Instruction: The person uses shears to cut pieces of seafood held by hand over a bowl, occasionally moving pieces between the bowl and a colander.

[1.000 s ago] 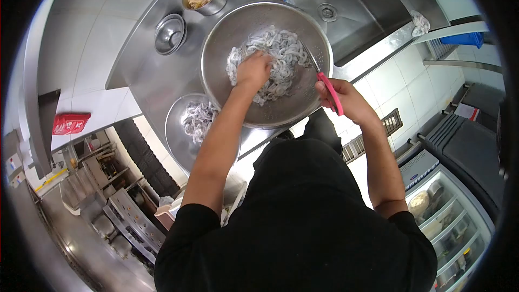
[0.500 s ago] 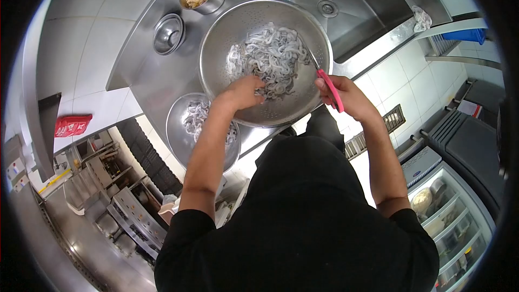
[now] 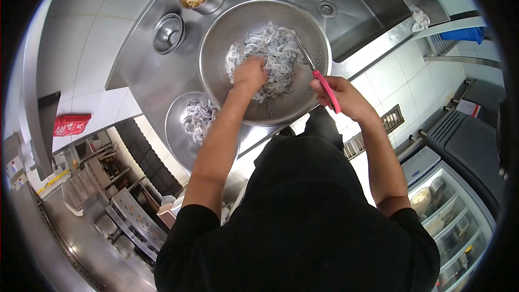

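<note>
Stainless worktop (image 3: 146, 75), tiled kitchen. Pale strips (image 3: 275, 43) are heaped in a large colander (image 3: 213, 32). A bunch is gripped by the left hand (image 3: 250, 73), which has been moved back from the near rim into the heap. Pink-handled scissors (image 3: 326, 89) are held closed-fisted in the right hand (image 3: 340, 97), blades now pushed further in, just right of the left hand. Judged: fresh bunch taken up, most strips still in the colander. Below-left of the left hand, more strips are held in a bowl (image 3: 175, 140).

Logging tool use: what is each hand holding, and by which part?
The right hand holds the scissors by their pink handles, blades over the colander. The left hand is down in the pale strips; whether it grips any cannot be told.
</note>
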Tool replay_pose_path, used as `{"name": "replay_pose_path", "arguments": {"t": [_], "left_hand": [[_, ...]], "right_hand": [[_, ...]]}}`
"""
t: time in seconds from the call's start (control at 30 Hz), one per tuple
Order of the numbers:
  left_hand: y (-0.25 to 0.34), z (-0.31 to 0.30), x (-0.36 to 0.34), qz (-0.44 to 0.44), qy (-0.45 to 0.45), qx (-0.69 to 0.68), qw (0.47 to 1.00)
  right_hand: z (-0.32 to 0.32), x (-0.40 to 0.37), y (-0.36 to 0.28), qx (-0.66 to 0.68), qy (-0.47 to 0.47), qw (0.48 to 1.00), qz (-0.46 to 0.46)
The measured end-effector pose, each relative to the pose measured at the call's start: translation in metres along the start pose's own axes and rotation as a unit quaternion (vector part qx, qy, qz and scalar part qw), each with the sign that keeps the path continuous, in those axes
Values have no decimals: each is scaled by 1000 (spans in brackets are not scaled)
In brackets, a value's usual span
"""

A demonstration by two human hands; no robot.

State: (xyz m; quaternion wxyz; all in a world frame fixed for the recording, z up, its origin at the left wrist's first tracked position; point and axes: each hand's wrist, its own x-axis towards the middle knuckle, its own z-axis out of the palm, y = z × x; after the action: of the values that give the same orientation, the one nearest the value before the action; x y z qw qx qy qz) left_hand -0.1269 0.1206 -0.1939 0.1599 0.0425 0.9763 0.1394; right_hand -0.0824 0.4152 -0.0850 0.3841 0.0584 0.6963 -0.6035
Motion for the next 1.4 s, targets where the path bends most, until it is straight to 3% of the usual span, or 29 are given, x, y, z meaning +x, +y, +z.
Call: {"name": "replay_pose_path", "arguments": {"t": [0.1,0.3,0.4,0.5,0.6,0.73,0.9,1.4], "left_hand": [[-4,-13,0,-63,-25,-43,997],[-32,-42,-12,-13,70,-135,988],[-33,-64,-21,-66,-6,-211,975],[-34,-76,-27,-65,-8,-211,975],[-13,-98,-42,-40,48,-229,971],[-4,-115,-53,-70,43,-243,967],[-1,-133,-69,-3,120,-238,964],[13,-213,-123,-23,140,-345,928]], "right_hand": [[-1,-3,1,5,7,1000,-5],[-4,-4,5,14,8,1000,-9],[-4,-1,6,3,4,1000,-11],[-1,3,4,-4,-1,1000,-21],[5,4,-1,-4,-23,1000,-19],[14,4,-4,-31,-57,998,-21],[31,9,-3,16,-154,987,-32],[123,10,-4,119,-413,894,-130]]}}
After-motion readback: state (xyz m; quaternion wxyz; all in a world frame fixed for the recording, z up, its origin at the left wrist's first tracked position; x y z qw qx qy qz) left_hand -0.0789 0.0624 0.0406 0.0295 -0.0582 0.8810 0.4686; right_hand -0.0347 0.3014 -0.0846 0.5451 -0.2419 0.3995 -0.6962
